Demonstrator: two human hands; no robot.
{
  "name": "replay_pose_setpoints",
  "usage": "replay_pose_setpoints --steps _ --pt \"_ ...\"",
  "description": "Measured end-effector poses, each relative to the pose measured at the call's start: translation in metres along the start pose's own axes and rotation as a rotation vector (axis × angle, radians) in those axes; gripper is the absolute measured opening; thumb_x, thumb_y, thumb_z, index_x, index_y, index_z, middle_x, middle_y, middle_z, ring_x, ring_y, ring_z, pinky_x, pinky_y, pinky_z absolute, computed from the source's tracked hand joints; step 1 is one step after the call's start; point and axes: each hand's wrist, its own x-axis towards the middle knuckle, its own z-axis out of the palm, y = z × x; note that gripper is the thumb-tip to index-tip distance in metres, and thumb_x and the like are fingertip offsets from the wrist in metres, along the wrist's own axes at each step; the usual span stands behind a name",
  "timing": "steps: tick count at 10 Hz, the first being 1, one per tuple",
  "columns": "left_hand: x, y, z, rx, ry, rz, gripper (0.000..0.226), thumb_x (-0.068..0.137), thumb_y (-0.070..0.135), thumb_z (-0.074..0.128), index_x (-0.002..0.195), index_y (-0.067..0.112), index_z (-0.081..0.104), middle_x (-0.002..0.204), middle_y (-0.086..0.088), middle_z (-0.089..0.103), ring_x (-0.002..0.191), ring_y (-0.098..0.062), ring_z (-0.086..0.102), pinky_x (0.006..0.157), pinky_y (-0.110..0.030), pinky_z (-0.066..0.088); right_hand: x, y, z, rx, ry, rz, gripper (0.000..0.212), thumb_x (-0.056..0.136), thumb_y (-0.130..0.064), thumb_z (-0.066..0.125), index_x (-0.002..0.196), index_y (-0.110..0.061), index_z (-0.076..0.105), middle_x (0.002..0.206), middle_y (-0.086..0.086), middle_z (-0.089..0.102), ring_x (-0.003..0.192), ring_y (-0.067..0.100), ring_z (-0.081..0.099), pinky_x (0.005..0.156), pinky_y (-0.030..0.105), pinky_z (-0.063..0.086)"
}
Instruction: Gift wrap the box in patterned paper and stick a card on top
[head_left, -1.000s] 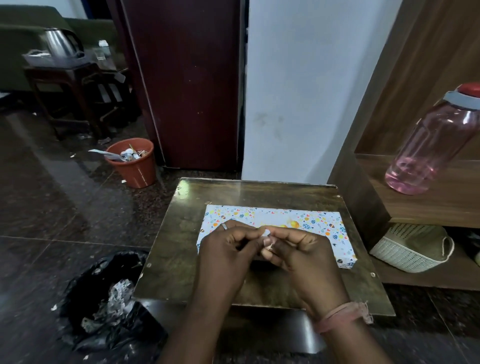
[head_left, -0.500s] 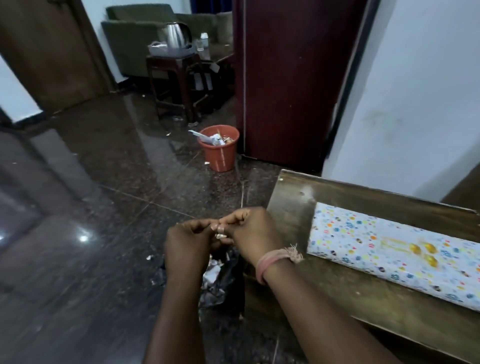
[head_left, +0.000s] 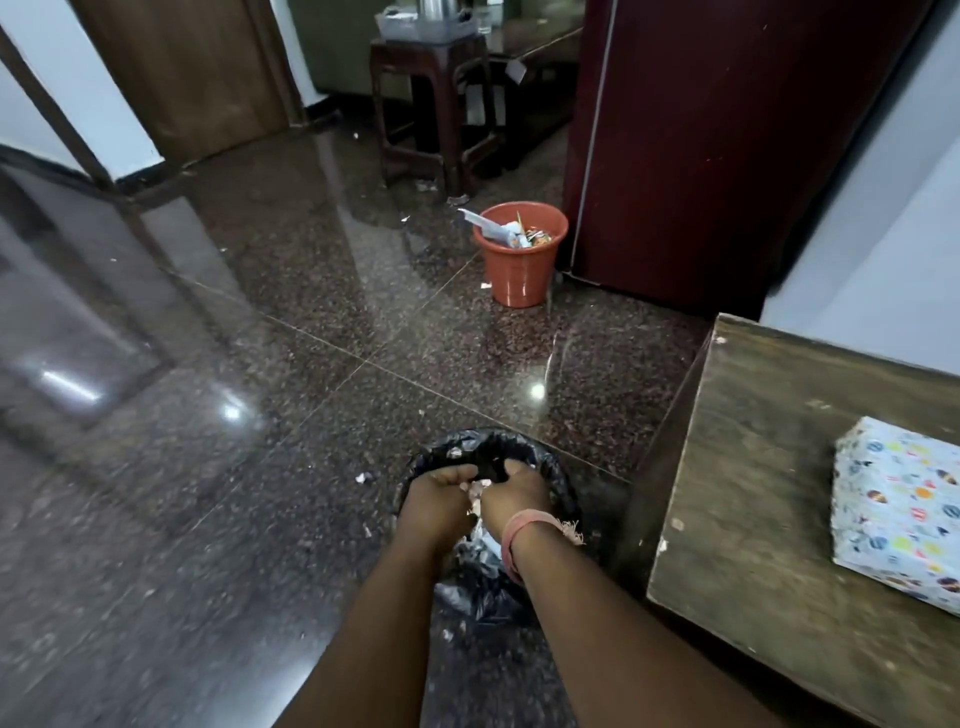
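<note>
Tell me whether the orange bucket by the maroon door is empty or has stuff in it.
It has stuff in it. The orange bucket stands upright on the floor with paper scraps poking above its rim.

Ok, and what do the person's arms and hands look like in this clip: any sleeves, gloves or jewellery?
Both forearms are bare to the bottom edge of the frame, with no sleeves in view. The left hand and the right hand wear no gloves, and no rings or watch show. The only thing worn is a pinkish thread band with a frayed tuft tied around the right wrist.
</note>
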Motion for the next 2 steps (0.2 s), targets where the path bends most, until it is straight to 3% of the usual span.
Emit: replay_pose_setpoints --steps 1,2 --pt "0.0119 -0.0125 -0.0003 0.089 0.036 0.015 0.035 0.1 -0.004 0.04 0.12 0.006 0.067 0.111 -0.03 0.069 0.061 -0.02 0.048 0.061 -0.028 0.038 0.0151 0.0196 0.0054 -0.072 0.014 0.007 0.063 0.096 0.003 0.045 0.157 -0.01 0.033 0.157 0.012 0.041 0.133 0.027 0.049 0.104 0.032 0.042" --pt "0.0126 -0.0122 -0.0038 0.186 0.118 0.024 0.039 0.098 -0.005 0.039 0.077 0.023 0.057 0.078 -0.007 0.054 0.072 -0.022 0.041 0.066 -0.036 0.032 0.0204 0.0293 0.0123 -0.131 0.016 0.015 0.054 0.097 0.002 0.047 0.15 -0.005 0.043 0.148 0.015 0.051 0.128 0.031 0.054 0.089 0.025 0.041"
